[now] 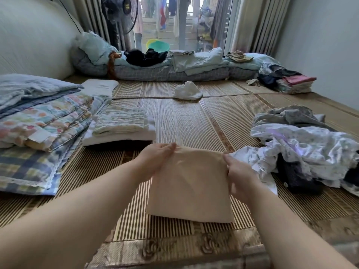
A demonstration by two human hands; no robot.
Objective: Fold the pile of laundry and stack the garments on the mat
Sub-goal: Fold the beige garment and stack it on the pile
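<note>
Folded beige cloth rectangle (pixel 191 188) held over the striped woven bamboo mat (pixel 186 117), front centre; its near edge sits low by the mat, contact unclear. Left hand (pixel 155 158) grips the far left corner, fingers (pixel 171 147) closed on the fabric. Right hand (pixel 238 172) grips the right edge, fingers closed on it. Unfolded pile of pale floral and dark laundry (pixel 303 148) lies right. Folded cream muslin stack (pixel 121 123) lies left, beside quilts (pixel 44 117).

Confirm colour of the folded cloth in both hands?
Plain pale peach folded cloth; head view, the only one.
</note>
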